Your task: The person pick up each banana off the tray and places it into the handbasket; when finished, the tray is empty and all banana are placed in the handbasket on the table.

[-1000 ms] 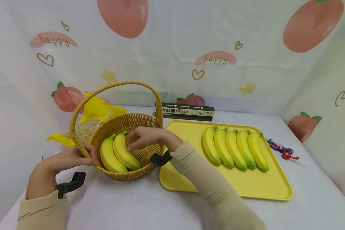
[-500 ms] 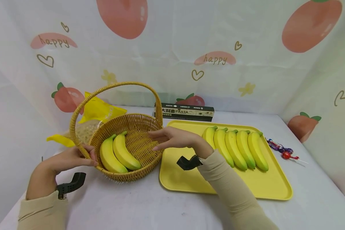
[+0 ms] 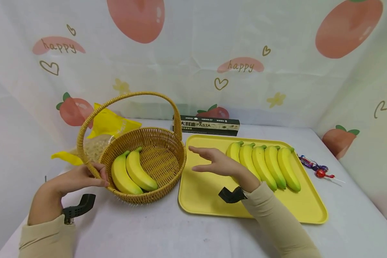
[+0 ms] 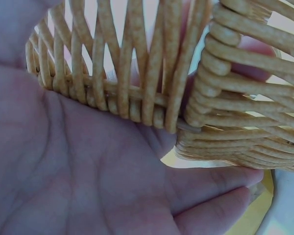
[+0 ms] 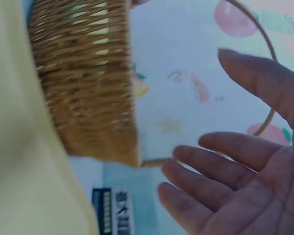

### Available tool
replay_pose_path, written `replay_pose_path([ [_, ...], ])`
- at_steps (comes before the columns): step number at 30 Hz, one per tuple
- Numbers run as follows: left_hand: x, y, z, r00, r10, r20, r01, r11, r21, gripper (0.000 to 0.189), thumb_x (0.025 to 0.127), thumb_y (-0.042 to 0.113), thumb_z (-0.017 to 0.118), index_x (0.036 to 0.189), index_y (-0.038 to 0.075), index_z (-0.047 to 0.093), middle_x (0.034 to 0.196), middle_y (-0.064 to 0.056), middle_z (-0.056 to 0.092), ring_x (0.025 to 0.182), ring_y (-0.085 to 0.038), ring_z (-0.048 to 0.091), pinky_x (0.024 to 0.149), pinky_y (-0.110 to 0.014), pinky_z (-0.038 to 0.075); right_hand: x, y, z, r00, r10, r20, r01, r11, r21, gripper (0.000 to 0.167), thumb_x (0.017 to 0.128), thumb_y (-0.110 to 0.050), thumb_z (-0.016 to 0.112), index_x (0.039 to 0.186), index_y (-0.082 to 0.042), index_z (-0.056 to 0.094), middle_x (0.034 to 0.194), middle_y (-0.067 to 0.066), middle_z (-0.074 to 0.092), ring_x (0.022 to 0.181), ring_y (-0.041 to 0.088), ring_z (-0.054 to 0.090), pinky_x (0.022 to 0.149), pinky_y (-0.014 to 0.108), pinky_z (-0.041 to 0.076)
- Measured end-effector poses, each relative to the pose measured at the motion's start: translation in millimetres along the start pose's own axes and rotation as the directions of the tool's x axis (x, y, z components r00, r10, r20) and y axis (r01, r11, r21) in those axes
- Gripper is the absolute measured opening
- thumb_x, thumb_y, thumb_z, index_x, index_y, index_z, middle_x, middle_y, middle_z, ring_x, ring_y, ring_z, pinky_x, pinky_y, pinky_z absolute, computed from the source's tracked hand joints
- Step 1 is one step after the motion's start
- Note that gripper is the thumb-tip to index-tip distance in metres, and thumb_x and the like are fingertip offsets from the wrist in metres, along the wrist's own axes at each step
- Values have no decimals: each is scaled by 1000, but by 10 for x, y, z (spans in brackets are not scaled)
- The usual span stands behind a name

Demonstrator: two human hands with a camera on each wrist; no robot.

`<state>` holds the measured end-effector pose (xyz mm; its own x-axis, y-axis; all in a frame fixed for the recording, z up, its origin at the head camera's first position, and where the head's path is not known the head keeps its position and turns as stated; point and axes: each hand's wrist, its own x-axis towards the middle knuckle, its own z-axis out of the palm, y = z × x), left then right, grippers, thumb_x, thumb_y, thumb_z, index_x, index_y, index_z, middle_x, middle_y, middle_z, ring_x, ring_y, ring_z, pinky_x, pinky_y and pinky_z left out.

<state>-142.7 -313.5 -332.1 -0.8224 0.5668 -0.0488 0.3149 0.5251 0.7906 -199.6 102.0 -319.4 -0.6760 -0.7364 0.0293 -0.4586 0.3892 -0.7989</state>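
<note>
My left hand [image 3: 79, 179] grips the rim of a round wicker basket [image 3: 138, 199] beside the foot of its tall handle [image 3: 122, 96]. The left wrist view shows the woven wall between thumb and fingers. Inside the basket, on its left side, two yellow bananas [image 3: 124, 175] lie side by side. My right hand [image 3: 217, 163] is over the left part of a yellow tray [image 3: 206, 202], fingers spread and nothing held. To its right, several more bananas [image 3: 272, 166] lie in a slanted row on the tray, the leftmost partly hidden by the hand and wrist.
A black pasta box [image 3: 206, 126] stands behind the tray. Behind the basket on the left is a yellow and clear bag [image 3: 108, 122]. Wrapped sweets [image 3: 313, 164] and a red lollipop [image 3: 320, 173] lie right of the tray. A patterned cloth hangs at the back.
My right hand has come out of the basket, away from the bananas there, and moved right until over the tray. The left hand and basket have stayed put.
</note>
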Motion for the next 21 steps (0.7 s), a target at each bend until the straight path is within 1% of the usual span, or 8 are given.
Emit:
replay_pose_path([
  [2,1,6,-1,1000,-2,1,2,1000,-2,9,87,8,62,79,9,58,74,5,58,73,-13,53,66,-24,43,-52,53,8,999,22,-43,-22,1000,8,66,88,-21,64,144,-5,32,151,11,31,139,30,29,112,45,25],
  [6,-1,19,-2,1000,-20,2,20,1000,-11,9,87,9,62,79,9,58,74,6,58,73,-12,53,66,-24,42,-152,131,23,992,67,-104,-64,997,33,68,87,-27,65,144,-11,33,151,8,31,140,29,26,113,46,22],
  [9,-2,29,-2,999,-32,-1,32,999,-12,10,87,10,62,78,8,58,74,7,57,73,-12,53,66,-24,42,-222,179,18,985,68,-158,-60,997,54,67,87,-27,65,144,-11,34,151,9,32,141,29,25,113,48,21],
  [11,-4,32,0,999,-38,-3,38,999,-11,10,87,10,63,78,8,58,74,6,58,73,-13,53,66,-25,42,-256,221,9,976,68,-207,-57,997,56,66,87,-26,65,143,-10,35,150,10,33,141,29,25,113,47,21],
  [15,-4,34,5,999,-43,-7,43,999,-7,11,87,11,63,78,8,57,74,7,58,73,-12,53,66,-24,42,-298,325,-16,947,83,-311,-73,996,42,63,87,-20,66,142,-6,38,149,13,35,140,29,27,112,47,23],
  [21,2,12,3,1000,10,-3,-10,1000,-20,10,87,7,62,78,9,58,73,6,57,72,-13,52,65,-25,42,-352,500,-92,885,165,-435,-155,986,59,62,88,-19,64,142,-4,37,149,16,32,140,32,26,111,49,24],
])
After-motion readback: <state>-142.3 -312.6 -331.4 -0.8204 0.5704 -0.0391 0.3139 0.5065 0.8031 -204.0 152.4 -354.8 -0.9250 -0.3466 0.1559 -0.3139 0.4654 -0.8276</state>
